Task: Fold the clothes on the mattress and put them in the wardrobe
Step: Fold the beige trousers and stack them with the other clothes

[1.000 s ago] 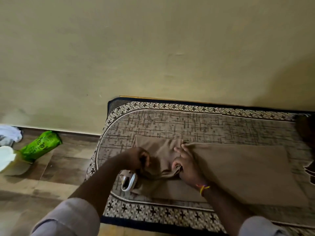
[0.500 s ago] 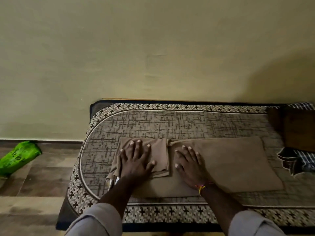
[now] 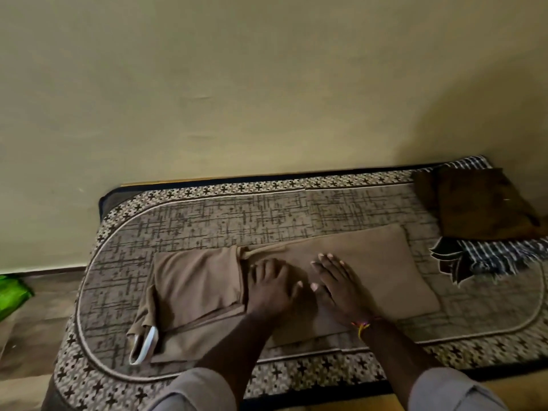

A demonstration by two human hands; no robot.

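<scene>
Flat, both palms on brown garment (image 3: 370,262).

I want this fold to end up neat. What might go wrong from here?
1. The white-edged cuff of the tan fabric garment pokes out near the patterned mattress edge and may stay untucked.
2. Both flat hands, left hand and right hand, press mid-garment; sliding could shift the folded-over flap.

Dim warm indoor light, soft shadow on wall (image 3: 489,108) upper right, slight blur, perhaps wide-angle edge bending
</scene>
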